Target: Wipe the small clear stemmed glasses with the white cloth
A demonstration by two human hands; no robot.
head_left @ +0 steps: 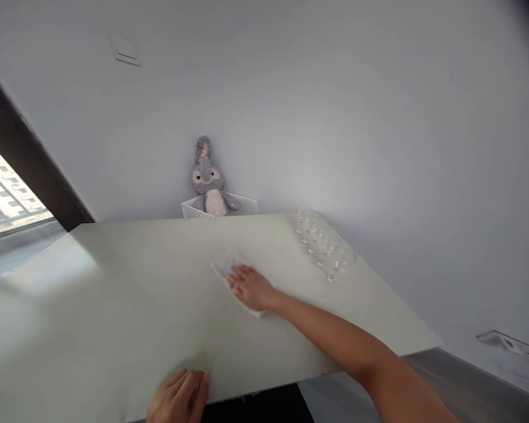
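A thin white cloth or wipe [229,264] lies spread on the pale tabletop [150,294], near the middle. My right hand [251,288] rests flat over it, palm down and fingers apart, and covers part of the cloth. At the near edge of the table, my left hand [178,396] leans on the surface. Its fingers are bent and held close together, and nothing shows in them. The bottom of the picture cuts off the left wrist.
At the table's right side lies a clear plastic tray with rounded cups [320,244]. Behind the far edge, a grey plush toy [209,182] sits in a white perforated basket [247,205] against the wall. A window [11,188] is at left.
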